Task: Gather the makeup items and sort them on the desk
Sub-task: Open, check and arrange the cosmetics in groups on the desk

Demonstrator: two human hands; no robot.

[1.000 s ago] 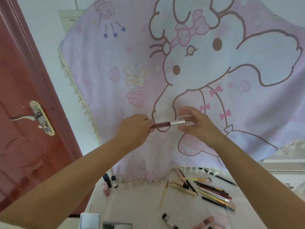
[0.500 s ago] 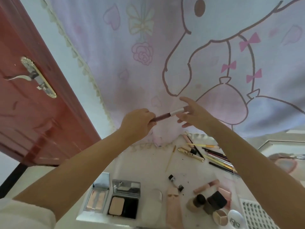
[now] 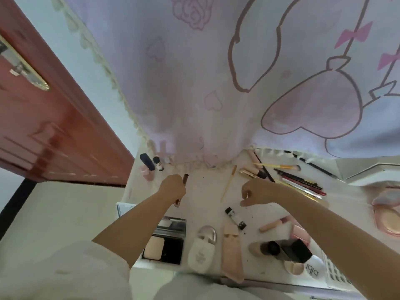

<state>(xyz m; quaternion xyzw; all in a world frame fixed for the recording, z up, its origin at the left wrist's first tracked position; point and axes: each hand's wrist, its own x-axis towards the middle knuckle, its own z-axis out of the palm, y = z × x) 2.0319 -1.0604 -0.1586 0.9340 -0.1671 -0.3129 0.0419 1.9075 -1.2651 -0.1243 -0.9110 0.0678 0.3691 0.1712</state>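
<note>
head view: both hands have come down from in front of the cartoon cloth (image 3: 216, 72) to just above the desk (image 3: 205, 191). a second ago they held one slim brownish tube between them at chest height; now they are apart. the left hand (image 3: 173, 188) is curled round that brownish tube (image 3: 185, 178), its dark end poking up past the knuckles and a paler end showing below the hand. the right hand (image 3: 256, 191) has let go and hovers with fingers loosely bent; something small and pale may sit at its fingertips, but i cannot tell if it holds anything.

the tube is off the desk, in the left hand, near the small bottles (image 3: 151, 164) at the back left. the pencils and brushes (image 3: 298, 182) lie in a loose row at the back right, well apart from it. compacts (image 3: 168, 241) and a white tube (image 3: 202, 251) sit along the near edge.

my reading: the inspecting or closing is over, and the tube is about to be set down with its group. much of the desk looks unsorted.
</note>
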